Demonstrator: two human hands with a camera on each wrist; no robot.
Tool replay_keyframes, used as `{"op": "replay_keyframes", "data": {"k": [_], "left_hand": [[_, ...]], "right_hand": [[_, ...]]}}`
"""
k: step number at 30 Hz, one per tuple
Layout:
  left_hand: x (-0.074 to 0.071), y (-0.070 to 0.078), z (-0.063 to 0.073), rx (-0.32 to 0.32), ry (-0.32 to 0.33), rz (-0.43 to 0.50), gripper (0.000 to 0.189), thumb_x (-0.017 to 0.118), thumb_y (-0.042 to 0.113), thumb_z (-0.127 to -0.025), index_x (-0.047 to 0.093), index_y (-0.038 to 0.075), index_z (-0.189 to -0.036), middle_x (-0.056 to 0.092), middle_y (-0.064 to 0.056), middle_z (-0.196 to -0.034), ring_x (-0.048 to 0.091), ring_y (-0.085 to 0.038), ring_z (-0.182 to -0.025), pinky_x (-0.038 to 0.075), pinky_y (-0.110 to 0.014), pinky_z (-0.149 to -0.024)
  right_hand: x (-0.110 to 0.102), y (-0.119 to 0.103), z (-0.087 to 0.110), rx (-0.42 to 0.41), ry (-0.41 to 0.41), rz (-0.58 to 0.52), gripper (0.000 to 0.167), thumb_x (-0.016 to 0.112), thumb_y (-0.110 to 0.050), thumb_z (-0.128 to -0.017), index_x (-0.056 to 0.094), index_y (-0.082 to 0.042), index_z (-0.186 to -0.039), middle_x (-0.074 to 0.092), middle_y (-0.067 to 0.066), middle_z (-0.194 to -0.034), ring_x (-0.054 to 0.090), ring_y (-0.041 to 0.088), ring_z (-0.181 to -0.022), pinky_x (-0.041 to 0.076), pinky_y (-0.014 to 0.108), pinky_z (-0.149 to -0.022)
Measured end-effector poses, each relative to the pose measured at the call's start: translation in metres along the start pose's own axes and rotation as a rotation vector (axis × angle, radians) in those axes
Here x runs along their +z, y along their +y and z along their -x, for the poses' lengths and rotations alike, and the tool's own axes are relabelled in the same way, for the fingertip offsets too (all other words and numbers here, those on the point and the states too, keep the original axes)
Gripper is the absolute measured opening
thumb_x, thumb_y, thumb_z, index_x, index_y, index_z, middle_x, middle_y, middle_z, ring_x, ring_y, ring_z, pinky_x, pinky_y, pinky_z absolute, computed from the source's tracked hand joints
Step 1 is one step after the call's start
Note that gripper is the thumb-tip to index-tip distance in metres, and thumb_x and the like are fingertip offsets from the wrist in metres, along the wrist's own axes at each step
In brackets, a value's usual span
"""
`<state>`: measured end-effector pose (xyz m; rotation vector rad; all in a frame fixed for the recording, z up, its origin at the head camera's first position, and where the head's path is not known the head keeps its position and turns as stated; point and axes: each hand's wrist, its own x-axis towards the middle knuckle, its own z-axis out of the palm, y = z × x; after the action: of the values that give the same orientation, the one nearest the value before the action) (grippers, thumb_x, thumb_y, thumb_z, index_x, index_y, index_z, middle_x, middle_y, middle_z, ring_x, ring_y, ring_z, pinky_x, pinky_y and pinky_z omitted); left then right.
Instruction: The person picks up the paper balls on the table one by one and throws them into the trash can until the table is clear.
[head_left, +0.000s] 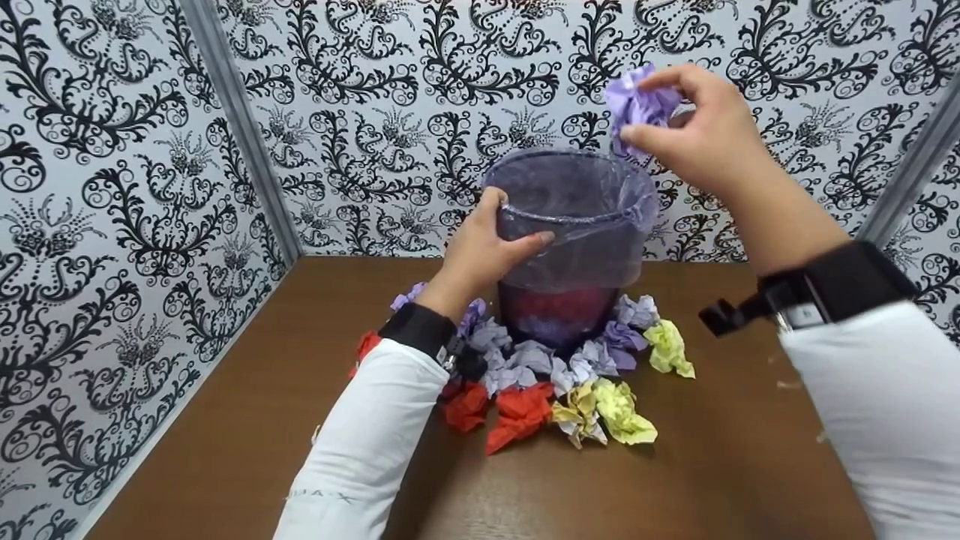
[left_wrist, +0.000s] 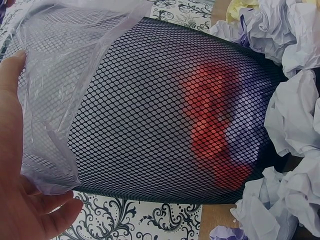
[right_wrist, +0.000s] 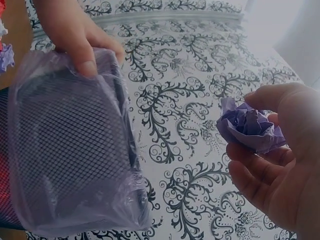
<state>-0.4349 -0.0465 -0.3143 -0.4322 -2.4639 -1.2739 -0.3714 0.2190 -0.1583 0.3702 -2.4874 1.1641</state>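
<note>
Just above the right rim of a round dark mesh bin [head_left: 559, 319], a crumpled ball of purple paper [head_left: 637, 105] is pinched in the right hand [head_left: 712, 131]. The left hand [head_left: 484, 244] clasps the bin's left side through a translucent lilac plastic liner [head_left: 581, 251]. Crumpled red, pale, purple and yellow papers [head_left: 521, 411] lie around its base on a brown table [head_left: 720, 465], before black-and-white scroll-patterned walls [head_left: 360, 142].
</note>
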Motion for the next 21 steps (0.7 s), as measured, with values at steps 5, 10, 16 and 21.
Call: {"op": "replay_keyframes", "data": {"k": [5,10,16,21], "left_hand": [[0.000,0.000,0.000,0.026,0.026,-0.032,0.075,0.082,0.076,-0.065,0.046,0.033,-0.115,0.066,0.008,-0.101,0.067,-0.016,-0.092,0.058,-0.038,-0.081],[0.000,0.001,0.001,0.028,0.033,-0.032,0.075,0.082,0.076,-0.065,0.045,0.034,-0.116,0.066,0.008,-0.101,0.067,-0.016,-0.092,0.058,-0.037,-0.080],[0.000,0.000,0.002,0.020,0.003,0.020,0.077,0.083,0.074,-0.065,0.046,0.033,-0.118,0.066,0.007,-0.104,0.068,-0.015,-0.093,0.060,-0.036,-0.080],[0.000,0.001,0.001,0.030,0.002,0.049,0.076,0.085,0.071,-0.066,0.047,0.031,-0.118,0.066,0.005,-0.106,0.068,-0.015,-0.094,0.061,-0.034,-0.079]], "right_hand": [[0.005,-0.005,-0.017,0.062,0.006,-0.033,0.064,0.080,-0.044,-0.087,0.055,-0.024,-0.142,0.048,0.011,-0.149,0.061,0.016,-0.109,0.061,0.024,-0.083],[0.016,-0.001,-0.028,0.119,-0.019,-0.054,0.066,0.081,-0.043,-0.087,0.052,-0.025,-0.144,0.048,0.011,-0.151,0.061,0.019,-0.113,0.062,0.031,-0.089],[0.028,0.004,-0.037,0.156,-0.049,-0.053,0.066,0.080,-0.038,-0.089,0.051,-0.029,-0.147,0.049,0.011,-0.154,0.059,0.023,-0.122,0.060,0.033,-0.093],[0.038,0.006,-0.041,0.193,-0.061,-0.119,0.066,0.080,-0.037,-0.090,0.051,-0.029,-0.148,0.053,0.013,-0.151,0.063,0.019,-0.110,0.060,0.032,-0.089]]}}
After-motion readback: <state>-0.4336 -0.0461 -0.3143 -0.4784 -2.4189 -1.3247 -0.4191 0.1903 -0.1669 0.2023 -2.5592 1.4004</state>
